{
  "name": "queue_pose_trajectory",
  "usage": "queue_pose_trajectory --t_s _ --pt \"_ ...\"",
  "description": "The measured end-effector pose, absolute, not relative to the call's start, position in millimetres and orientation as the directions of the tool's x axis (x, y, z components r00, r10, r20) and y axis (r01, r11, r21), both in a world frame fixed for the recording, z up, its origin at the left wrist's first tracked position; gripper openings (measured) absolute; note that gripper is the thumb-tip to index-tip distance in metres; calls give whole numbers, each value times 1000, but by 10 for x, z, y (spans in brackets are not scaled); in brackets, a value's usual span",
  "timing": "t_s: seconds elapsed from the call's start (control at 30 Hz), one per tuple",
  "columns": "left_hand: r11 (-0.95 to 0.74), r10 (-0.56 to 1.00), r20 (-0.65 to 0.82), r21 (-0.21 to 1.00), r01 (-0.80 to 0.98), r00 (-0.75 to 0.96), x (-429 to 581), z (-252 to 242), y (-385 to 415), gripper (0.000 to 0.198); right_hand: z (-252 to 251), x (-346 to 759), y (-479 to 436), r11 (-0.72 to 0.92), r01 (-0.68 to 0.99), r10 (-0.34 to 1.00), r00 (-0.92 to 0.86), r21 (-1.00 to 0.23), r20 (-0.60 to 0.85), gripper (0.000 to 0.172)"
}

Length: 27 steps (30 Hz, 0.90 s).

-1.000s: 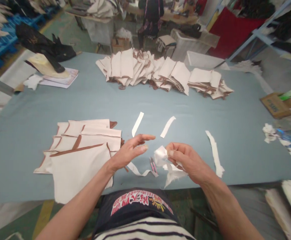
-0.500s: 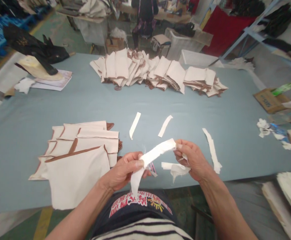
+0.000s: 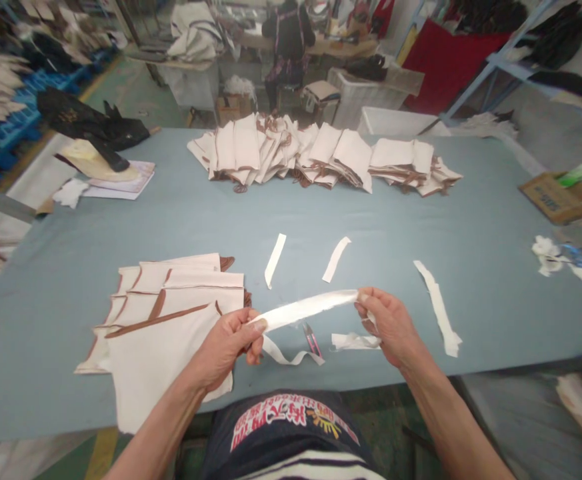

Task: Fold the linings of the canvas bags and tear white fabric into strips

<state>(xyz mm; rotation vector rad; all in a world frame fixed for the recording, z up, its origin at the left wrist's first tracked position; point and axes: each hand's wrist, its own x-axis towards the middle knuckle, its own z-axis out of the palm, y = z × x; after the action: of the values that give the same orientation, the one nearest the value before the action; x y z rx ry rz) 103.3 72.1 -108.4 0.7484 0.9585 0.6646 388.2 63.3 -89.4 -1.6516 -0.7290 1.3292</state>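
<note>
A white fabric strip (image 3: 308,308) is stretched level between my two hands above the blue-grey table (image 3: 421,227). My left hand (image 3: 228,343) pinches its left end, fingers closed. My right hand (image 3: 391,323) pinches the right end and also holds a second white strip (image 3: 353,341) that trails below it. Small thread snips (image 3: 313,339) lie on the table under the stretched strip, beside another loose strip (image 3: 285,355). A fanned stack of cream fabric pieces with brown edging (image 3: 163,313) lies just left of my left hand.
Three more white strips (image 3: 275,260) (image 3: 336,259) (image 3: 439,308) lie on the table ahead. A long row of cream pieces (image 3: 321,155) runs along the far side. Black items on papers (image 3: 95,133) sit far left, a cardboard box (image 3: 553,198) far right. A person sits beyond the table.
My right hand held a crumpled white strip while my left was open. My left hand then took one end, and the strip is now pulled out straight between both hands.
</note>
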Motion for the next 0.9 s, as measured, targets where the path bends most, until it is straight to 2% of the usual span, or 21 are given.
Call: queue_pose_trajectory --t_s 0.17,0.33,0.57,0.7,0.8,0.9 --pt "461 832 -436 887 12 343 961 -930 894 40 -1109 3903 605 -467 -74 844 260 -881 -469 32" --pt "395 847 -424 906 155 321 959 -791 1102 40 -1249 3988 567 -474 -101 834 268 -875 -482 34" --pt "340 845 -414 904 258 339 1048 -397 1505 40 -1036 4080 476 -533 -221 821 100 -817 -563 47" --pt "247 882 -347 916 316 318 1145 -89 1841 35 -921 4192 383 -557 -331 795 52 -762 -604 58" --pt "210 878 -340 907 365 338 1305 -24 2050 32 -913 4279 234 -566 -409 759 80 -716 -646 57" --pt "260 855 -397 885 387 335 1550 -103 2204 26 -924 4323 33 -577 -433 738 89 -693 -669 52"
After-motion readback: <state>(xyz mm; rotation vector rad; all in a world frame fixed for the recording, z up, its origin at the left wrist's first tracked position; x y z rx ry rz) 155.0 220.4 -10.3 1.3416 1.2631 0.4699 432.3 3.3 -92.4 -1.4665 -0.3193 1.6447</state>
